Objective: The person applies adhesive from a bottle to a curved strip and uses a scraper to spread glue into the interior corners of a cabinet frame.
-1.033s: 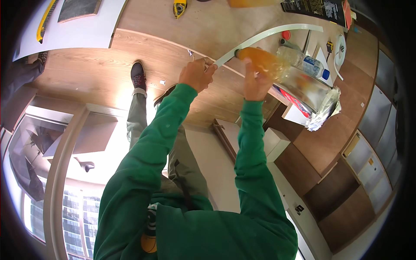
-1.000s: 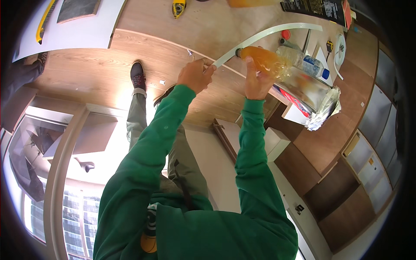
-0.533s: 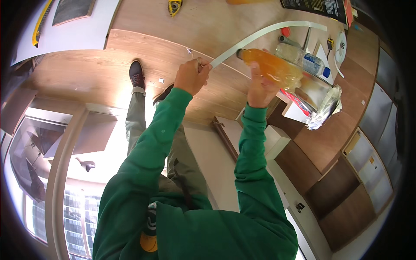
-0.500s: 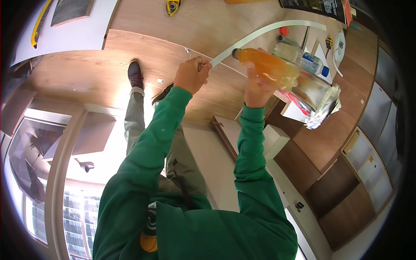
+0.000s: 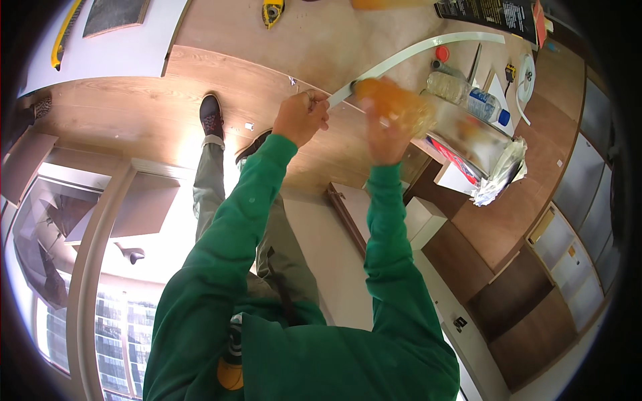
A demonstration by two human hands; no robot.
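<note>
A long, thin, pale white strip (image 5: 401,54) bows in an arc above the pale wooden surface (image 5: 314,40), its near end pinched between the fingers of the left hand (image 5: 301,119). The right hand (image 5: 386,137) grips a crinkled transparent plastic bottle (image 5: 396,103), motion-blurred and tilted, its dark tip beside the strip; whether they touch is unclear. Orange content colours it toward the tip. Just beyond, a clear plastic bottle with a blue cap (image 5: 468,98) lies sideways, its contents hard to make out.
</note>
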